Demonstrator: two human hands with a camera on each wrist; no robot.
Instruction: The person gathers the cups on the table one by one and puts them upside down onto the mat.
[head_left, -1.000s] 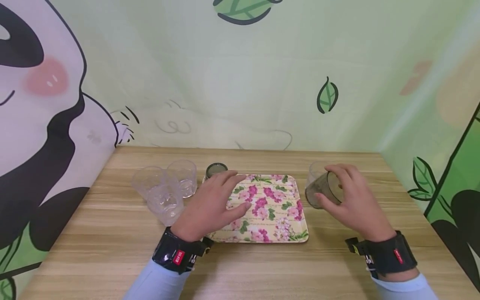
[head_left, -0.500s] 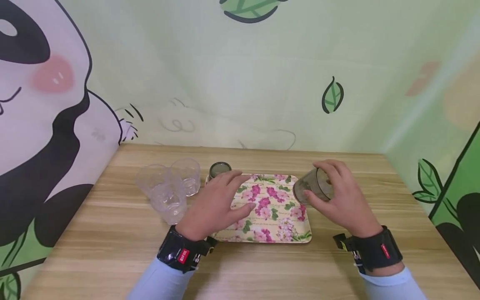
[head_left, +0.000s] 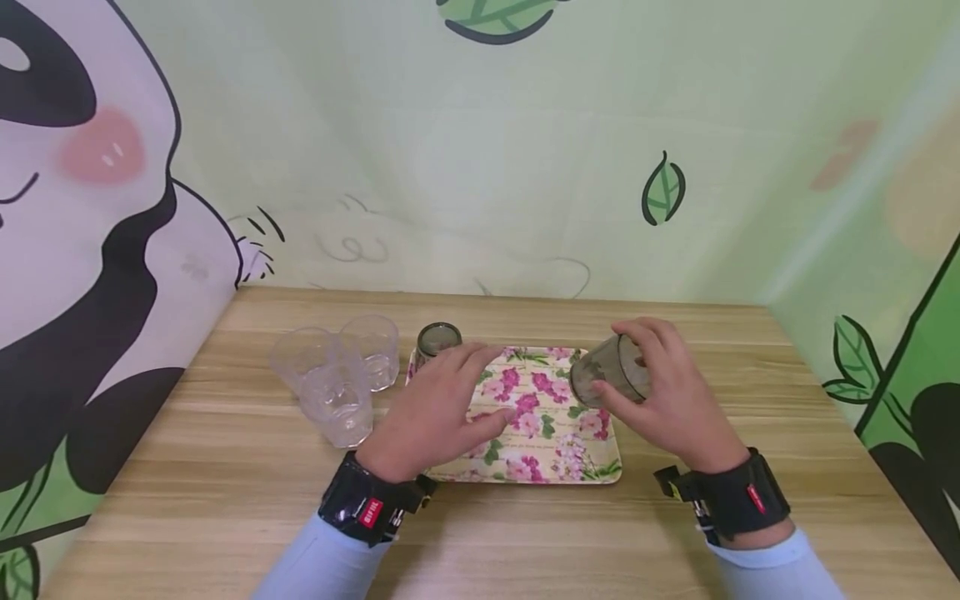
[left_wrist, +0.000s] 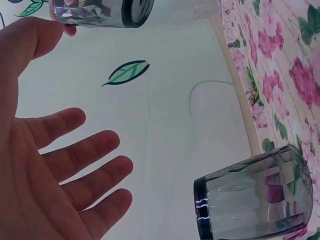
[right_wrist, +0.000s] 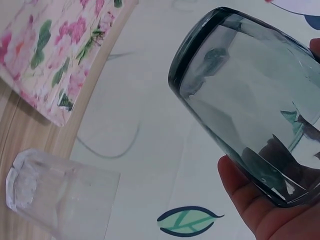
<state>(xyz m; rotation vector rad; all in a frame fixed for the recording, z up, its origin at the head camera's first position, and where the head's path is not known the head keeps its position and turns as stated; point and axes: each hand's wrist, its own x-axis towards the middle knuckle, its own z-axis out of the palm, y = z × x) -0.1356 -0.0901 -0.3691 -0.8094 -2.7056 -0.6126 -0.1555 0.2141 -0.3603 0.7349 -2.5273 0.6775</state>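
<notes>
My right hand (head_left: 667, 396) grips a smoky grey drinking glass (head_left: 609, 371) by its upper part, fingers and thumb round it. That glass is tilted, thick base down and to the left, over the right side of a flowered tray (head_left: 525, 467). In the right wrist view the held glass (right_wrist: 240, 90) looks transparent and faceted. My left hand (head_left: 431, 408) hovers over the tray's left part with fingers extended and holds nothing. Just beyond it, a second grey glass (head_left: 438, 337) stands mouth down at the tray's back left corner; the left wrist view shows this glass (left_wrist: 255, 200) on the tray.
Several clear glasses (head_left: 337, 404) stand close together on the wooden table (head_left: 525, 542) left of the tray. Another clear glass (right_wrist: 55, 195) is beside the tray in the right wrist view, hidden behind my right hand from above. A printed cloth wall (head_left: 480, 167) rises behind the table.
My right hand has carried the grey glass leftward, from beside the tray to over its right side. The left hand has stayed almost in place.
</notes>
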